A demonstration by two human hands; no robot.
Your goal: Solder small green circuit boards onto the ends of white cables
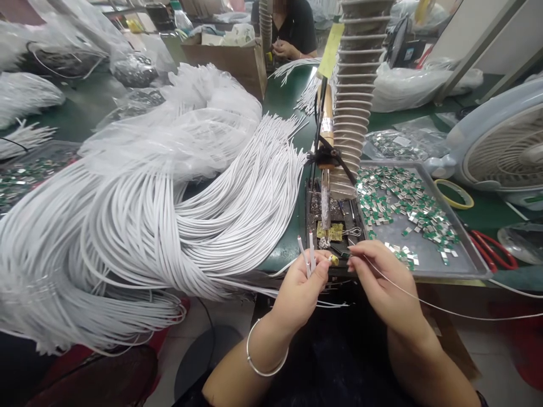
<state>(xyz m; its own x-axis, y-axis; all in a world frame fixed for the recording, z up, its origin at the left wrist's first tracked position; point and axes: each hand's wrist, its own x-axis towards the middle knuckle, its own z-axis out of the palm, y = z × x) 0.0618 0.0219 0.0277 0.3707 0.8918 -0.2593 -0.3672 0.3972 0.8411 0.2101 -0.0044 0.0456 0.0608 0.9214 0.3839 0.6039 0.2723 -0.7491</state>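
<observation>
My left hand [302, 285] is closed round a few short white cable ends [309, 254] that stick up between its fingers, with a small yellowish tip pinched at the thumb. My right hand [379, 277] is closed in a pinch on a thin solder wire [428, 305] that trails off to the right. Both hands meet just in front of a fixed soldering iron [325, 186] on a black stand with a yellow sponge [331, 230].
A huge bundle of white cables [169, 215] under clear plastic fills the left. A grey tray [456, 257] holds several small green boards. Red scissors [494, 251], a tape roll [453, 194], a fan [504, 152] and a ribbed hose [360, 85] stand right. Another person [288, 34] works behind a cardboard box [229, 59].
</observation>
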